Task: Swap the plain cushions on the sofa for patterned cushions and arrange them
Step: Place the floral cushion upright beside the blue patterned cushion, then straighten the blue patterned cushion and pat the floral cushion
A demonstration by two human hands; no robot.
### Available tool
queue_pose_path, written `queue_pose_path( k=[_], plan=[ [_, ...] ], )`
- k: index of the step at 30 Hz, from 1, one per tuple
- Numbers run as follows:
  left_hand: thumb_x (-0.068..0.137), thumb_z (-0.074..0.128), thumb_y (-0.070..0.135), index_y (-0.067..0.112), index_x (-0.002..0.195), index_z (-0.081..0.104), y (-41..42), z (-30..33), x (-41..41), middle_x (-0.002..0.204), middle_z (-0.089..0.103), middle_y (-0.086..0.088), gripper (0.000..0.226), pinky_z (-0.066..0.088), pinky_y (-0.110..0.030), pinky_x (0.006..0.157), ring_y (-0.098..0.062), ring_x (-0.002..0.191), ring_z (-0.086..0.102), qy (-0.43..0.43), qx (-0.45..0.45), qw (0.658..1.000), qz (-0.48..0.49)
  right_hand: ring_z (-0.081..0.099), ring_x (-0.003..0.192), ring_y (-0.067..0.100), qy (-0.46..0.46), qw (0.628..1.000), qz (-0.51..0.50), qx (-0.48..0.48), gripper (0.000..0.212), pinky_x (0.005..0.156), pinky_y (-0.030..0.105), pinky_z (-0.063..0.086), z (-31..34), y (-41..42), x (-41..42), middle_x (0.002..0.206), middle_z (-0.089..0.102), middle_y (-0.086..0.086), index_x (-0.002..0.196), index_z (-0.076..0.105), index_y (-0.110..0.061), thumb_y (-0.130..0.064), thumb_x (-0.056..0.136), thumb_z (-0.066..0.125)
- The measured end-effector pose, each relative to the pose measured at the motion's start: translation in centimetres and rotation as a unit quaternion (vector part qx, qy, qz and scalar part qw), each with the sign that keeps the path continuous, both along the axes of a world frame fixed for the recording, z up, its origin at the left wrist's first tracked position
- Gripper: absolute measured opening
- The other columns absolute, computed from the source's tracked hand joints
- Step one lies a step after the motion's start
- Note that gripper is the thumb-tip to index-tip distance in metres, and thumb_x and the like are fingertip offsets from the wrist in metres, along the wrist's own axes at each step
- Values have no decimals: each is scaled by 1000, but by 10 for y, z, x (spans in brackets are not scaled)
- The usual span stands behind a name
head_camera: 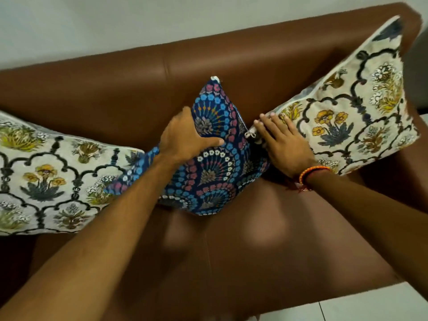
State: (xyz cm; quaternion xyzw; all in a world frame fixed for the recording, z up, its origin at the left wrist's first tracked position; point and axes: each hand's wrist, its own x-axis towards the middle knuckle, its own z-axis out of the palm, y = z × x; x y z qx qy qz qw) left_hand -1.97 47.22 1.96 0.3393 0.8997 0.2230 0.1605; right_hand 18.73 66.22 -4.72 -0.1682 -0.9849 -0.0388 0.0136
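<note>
The left hand [185, 135] grips the upper left edge of a dark blue patterned cushion [215, 165]; its fingers wrap behind the fabric, out of sight, while the thumb presses flat across the front. The right hand [281, 142] lies palm down with its fingers [266, 122] held close together and straight, resting on the lower corner of a cream floral cushion [347, 112], just beside the blue one. A small zipper pull [250, 135] shows at that corner, next to the fingers. An orange beaded bracelet [309, 173] circles the right wrist.

The blue cushion stands on one corner, diamond-wise, in the middle of a brown leather sofa [139, 93], leaning toward its backrest. The cream cushion rises to the right of the fingers, tilted against the sofa's right arm. To the left of the left hand, a second cream floral cushion [46, 172] lies against the other side, its inner corner tucked behind the blue cushion and the left forearm. Beyond the backrest is a pale wall [92, 26]; a strip of white floor [370, 304] shows at lower right.
</note>
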Motion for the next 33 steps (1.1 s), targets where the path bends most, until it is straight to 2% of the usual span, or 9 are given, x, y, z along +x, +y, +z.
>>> queue_pose_path(
  k=[3,6,10,14,19,21,23,28,33],
  plan=[
    [70,84,65,17,128,62,-26,-5,19,125,72,1,78,61,-44,90,-21,111,71,-21,79,997,2,21,159,36,-1,1000,-9,9,66,130,54,16,1,-3,-1,171,23,15,164,17,-12,-20,105,45],
    [75,86,52,23,118,73,-50,8,25,111,76,17,53,61,-21,86,4,97,72,-75,193,978,-7,20,159,36,-4,1000,-18,6,69,130,54,16,2,-6,-2,171,23,14,164,18,-13,-23,103,49],
    [74,82,40,42,100,70,-81,44,0,92,72,38,29,54,-5,74,15,92,70,-186,227,954,-68,0,161,36,-20,993,-44,-108,114,128,59,-3,13,-5,-11,174,8,11,165,7,-22,-33,68,66],
    [74,81,36,37,92,81,-107,64,-36,100,79,22,18,58,-12,75,1,95,76,-279,229,926,-113,-13,159,34,-51,988,30,-142,116,119,67,-13,17,-10,-32,174,4,7,162,10,-39,-59,55,51],
    [69,85,49,37,96,82,-117,58,-50,106,80,12,30,62,-23,79,-9,99,77,-282,310,905,-72,-9,161,31,-131,950,20,-283,119,123,68,-13,16,-14,-45,173,17,0,160,22,-36,-42,62,89],
    [75,84,37,33,97,82,-107,48,-53,107,81,9,22,63,-27,82,-12,100,77,-280,345,895,-32,22,157,35,-75,900,-32,-428,111,125,68,14,24,-19,-48,162,40,3,151,32,-36,-32,60,95],
    [83,80,29,29,98,81,-94,34,-62,109,80,4,15,61,-29,83,-15,104,75,-258,348,901,-11,58,132,28,-9,858,-64,-510,102,111,60,47,30,-15,-47,140,60,4,139,42,-27,-28,56,100],
    [103,62,29,18,75,64,-67,1,-84,91,62,-3,30,51,-38,75,-5,82,62,-150,266,951,47,61,119,29,10,920,-63,-386,91,102,50,53,30,-15,-48,131,61,9,136,44,-17,-44,65,95],
    [109,44,45,0,110,65,-58,-10,-89,113,70,-12,50,53,-51,96,-26,103,67,-114,169,978,47,48,131,36,-1,933,-80,-352,91,110,57,42,25,-29,-60,140,53,16,151,36,-15,-36,72,76]
  ],
)
